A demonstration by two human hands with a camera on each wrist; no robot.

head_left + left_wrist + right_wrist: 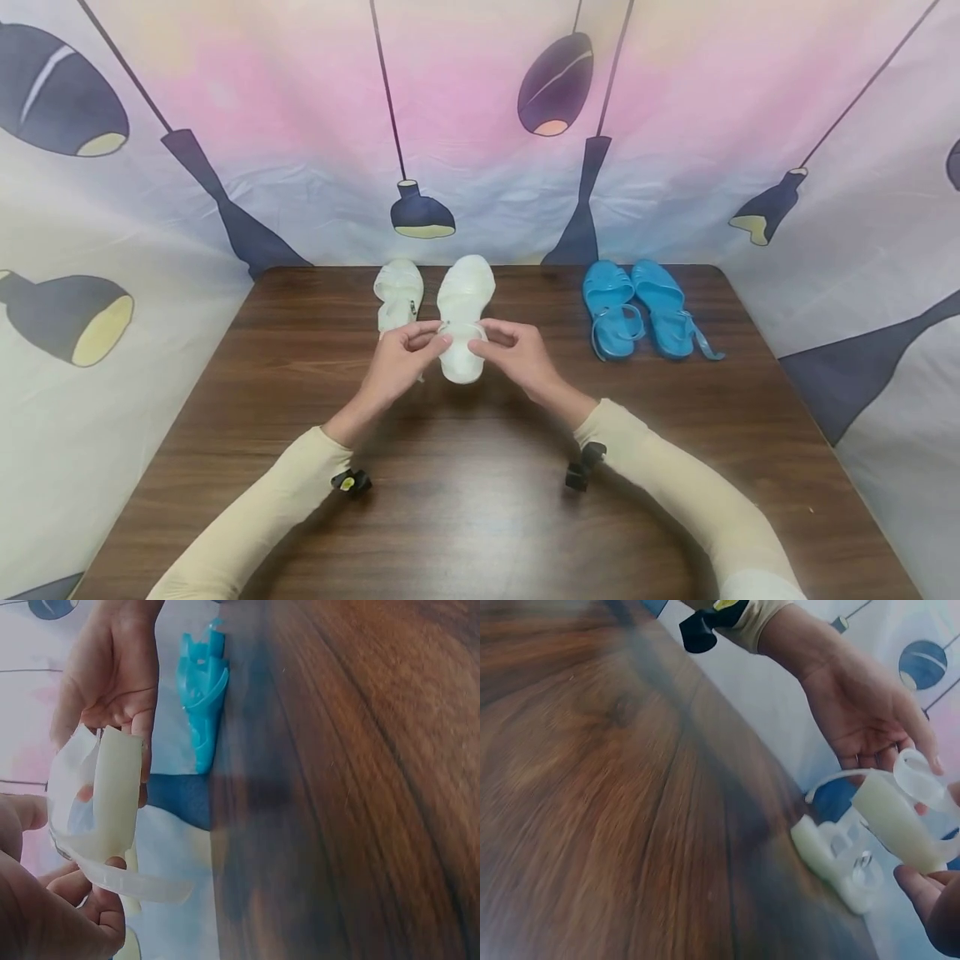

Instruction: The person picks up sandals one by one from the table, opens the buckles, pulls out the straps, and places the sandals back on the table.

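Both hands hold one white sandal [465, 287] at its heel end, toe pointing to the back edge. My left hand [405, 358] pinches its left side and my right hand [521, 354] its right side, thumbs on the near face. From the left wrist, a loose ankle strap [142, 886] trails past the left fingers. Seen from the right wrist, the held sandal's heel [892, 821] is raised above the table. Just left of it, the other white sandal [398, 283], with a small metal buckle, lies on the table, partly covered by the left hand.
A pair of blue sandals stands at the back right: the left blue sandal [609, 287] and the right blue sandal [660, 292], whose strap hangs out sideways. The brown wooden table [450, 517] ends at a cloth backdrop [480, 150] printed with lamps. Black wrist cameras sit on both sleeves.
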